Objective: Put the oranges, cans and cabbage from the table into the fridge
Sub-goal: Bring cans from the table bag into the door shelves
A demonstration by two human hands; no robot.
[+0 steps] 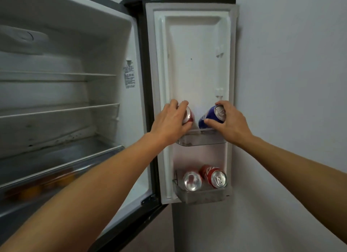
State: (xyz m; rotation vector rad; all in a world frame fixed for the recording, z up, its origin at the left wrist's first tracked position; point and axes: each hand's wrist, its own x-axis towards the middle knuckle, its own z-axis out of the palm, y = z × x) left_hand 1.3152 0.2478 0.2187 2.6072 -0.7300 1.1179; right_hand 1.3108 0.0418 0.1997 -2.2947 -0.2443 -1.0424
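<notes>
The fridge stands open, its door (195, 45) swung to the right. My left hand (171, 121) grips a red can (189, 115) and my right hand (231, 121) grips a blue can (208, 116). Both cans are just above the upper door bin (202, 140), tilted, with their bases at its rim. In the lower door bin (201, 196) stand two red cans (193, 180) (216, 176). Several oranges (31, 192) show blurred through the drawer front at lower left. No cabbage is in view.
Glass shelves (56, 109) inside the fridge compartment on the left hold nothing visible. A plain wall (291, 82) lies right of the door. The door's upper part has no bins, only small mounting lugs.
</notes>
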